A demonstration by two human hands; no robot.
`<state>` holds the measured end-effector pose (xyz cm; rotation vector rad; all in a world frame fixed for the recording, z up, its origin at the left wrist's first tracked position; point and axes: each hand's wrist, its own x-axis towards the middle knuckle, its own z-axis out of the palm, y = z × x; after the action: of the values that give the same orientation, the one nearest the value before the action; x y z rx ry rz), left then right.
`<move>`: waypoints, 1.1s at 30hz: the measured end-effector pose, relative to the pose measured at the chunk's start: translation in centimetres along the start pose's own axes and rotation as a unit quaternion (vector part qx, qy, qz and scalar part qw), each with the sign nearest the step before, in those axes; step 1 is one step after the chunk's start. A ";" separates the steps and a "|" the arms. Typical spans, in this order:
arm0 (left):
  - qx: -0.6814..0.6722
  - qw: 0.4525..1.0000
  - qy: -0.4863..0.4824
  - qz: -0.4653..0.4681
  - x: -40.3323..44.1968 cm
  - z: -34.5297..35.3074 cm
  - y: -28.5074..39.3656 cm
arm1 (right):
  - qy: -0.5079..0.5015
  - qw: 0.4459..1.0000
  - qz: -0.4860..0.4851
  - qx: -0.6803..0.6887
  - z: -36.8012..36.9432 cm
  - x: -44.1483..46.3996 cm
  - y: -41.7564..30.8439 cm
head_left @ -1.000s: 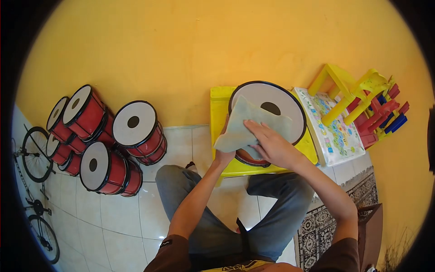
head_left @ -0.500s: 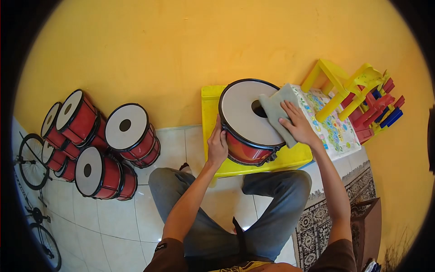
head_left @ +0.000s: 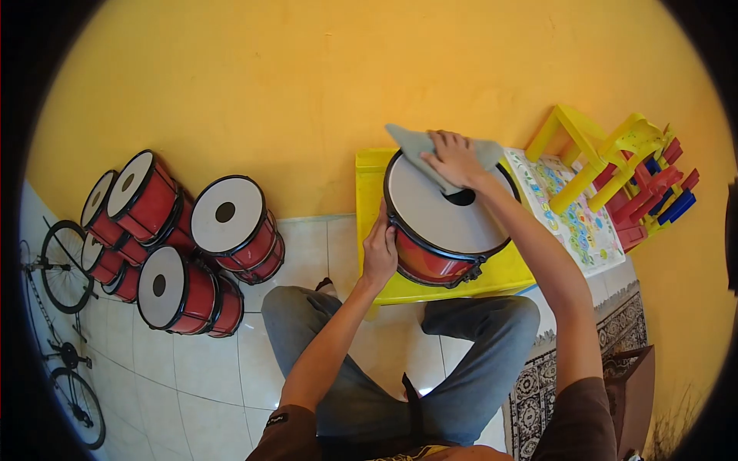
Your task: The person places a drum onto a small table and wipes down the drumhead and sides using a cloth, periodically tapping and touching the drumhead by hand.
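A red drum (head_left: 430, 215) with a white head, a black rim and a dark centre spot stands on a yellow plastic table (head_left: 500, 276). My left hand (head_left: 380, 250) grips its left side just below the rim, fingers wrapped against the shell. On the far part of the drumhead, a grey-green cloth (head_left: 419, 146) lies under my right hand (head_left: 455, 160), which holds it pressed down. One corner of the cloth sticks out past the rim, and its lower edge partly covers the dark spot.
Several similar red drums (head_left: 227, 215) stand on the tiled floor to the left, some stacked. Beyond them are bicycles (head_left: 69, 357). At right, yellow, red and blue plastic chairs (head_left: 642, 142) rest on a patterned white tabletop (head_left: 576, 211). A rug (head_left: 534, 384) lies below. A yellow wall (head_left: 307, 92) rises behind.
My right hand has swept the cloth from the drumhead's right side up and leftward to its far edge. My left hand keeps its hold on the drum. The whole view has shifted slightly.
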<state>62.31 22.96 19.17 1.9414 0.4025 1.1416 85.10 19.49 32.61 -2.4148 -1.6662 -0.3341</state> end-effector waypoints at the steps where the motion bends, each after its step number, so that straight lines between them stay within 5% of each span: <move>1: -0.001 1.000 -0.002 -0.003 0.0 -0.1 0.1 | 0.016 0.999 -0.047 0.010 0.4 0.5 -1.5; 12: 0.032 0.997 0.005 0.067 -0.6 0.3 -0.6 | -0.028 0.916 -0.339 0.214 -3.1 -6.2 -10.2; 16: 0.099 0.989 0.063 0.094 -0.6 0.8 -0.9 | -0.018 0.938 -0.294 0.182 -1.9 -5.7 -8.2; 23: 0.031 0.997 0.055 0.032 0.1 0.7 0.0 | 0.009 0.997 -0.057 0.044 0.4 0.0 -1.8; 28: 0.007 1.000 -0.018 -0.010 -0.1 -0.1 0.6 | -0.052 0.984 0.169 0.011 -1.6 -1.2 2.4; 33: 0.008 1.000 -0.002 0.011 -0.1 0.3 0.5 | -0.020 0.965 0.260 0.006 -3.4 -6.5 3.5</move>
<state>62.43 22.48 19.40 1.9663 0.3900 1.1516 85.91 11.53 33.94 -2.7385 -0.9783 -0.1891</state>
